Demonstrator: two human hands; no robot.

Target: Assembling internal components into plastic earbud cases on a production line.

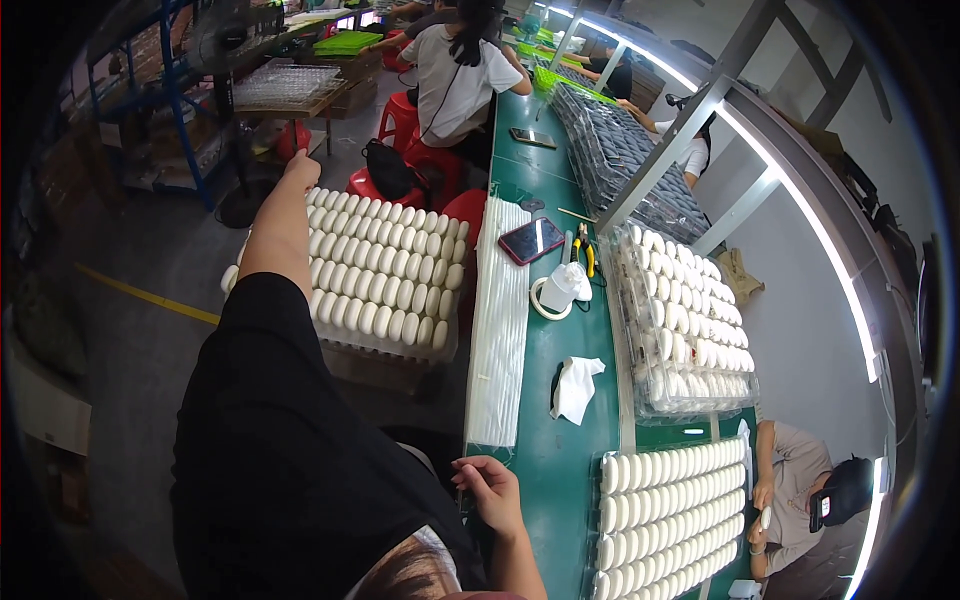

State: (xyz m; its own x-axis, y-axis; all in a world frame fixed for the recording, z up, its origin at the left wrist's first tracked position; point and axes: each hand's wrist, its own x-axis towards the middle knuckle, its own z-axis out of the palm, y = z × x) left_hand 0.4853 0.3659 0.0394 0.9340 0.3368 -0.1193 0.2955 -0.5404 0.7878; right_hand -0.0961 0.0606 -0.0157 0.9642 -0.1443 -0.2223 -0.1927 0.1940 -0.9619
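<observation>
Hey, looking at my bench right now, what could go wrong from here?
Your left hand reaches past the tray of white oval pieces beside the bench; your arm might brush pieces off it. The phone lies near the pliers and could get scratched. Your right hand rests on the green bench edge.

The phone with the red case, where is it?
In the head view, the phone in the red case lies on the green table, between the long white strip and the yellow-handled pliers.

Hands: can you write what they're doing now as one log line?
left hand: stretched out beyond tray of white oval pieces | right hand: resting on green table edge, empty | white cloth: on table
</observation>
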